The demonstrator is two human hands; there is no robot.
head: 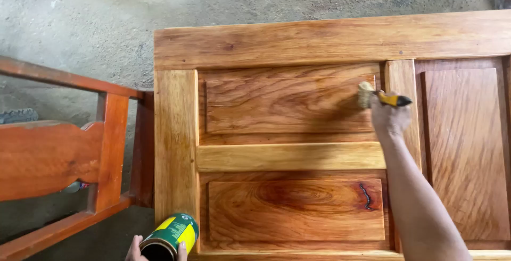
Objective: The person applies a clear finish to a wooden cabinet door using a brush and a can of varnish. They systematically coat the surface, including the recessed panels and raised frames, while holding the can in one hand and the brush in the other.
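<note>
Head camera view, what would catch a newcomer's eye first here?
The glossy wooden door fills the middle and right of the view, its grain bright orange-brown with a dark knot mark on the lower panel. At the upper panel's right edge, the right hand holds a brush against the wood. At the bottom edge, the left hand grips a green and yellow can, tilted, beside a red-brown wooden frame on the left.

Glossy varnished wood panel

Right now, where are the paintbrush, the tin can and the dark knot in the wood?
paintbrush [367, 94], head view, on its pale bristles.
tin can [173, 233], head view, on its green and yellow side.
dark knot [365, 196], head view, on the black streak.
</note>
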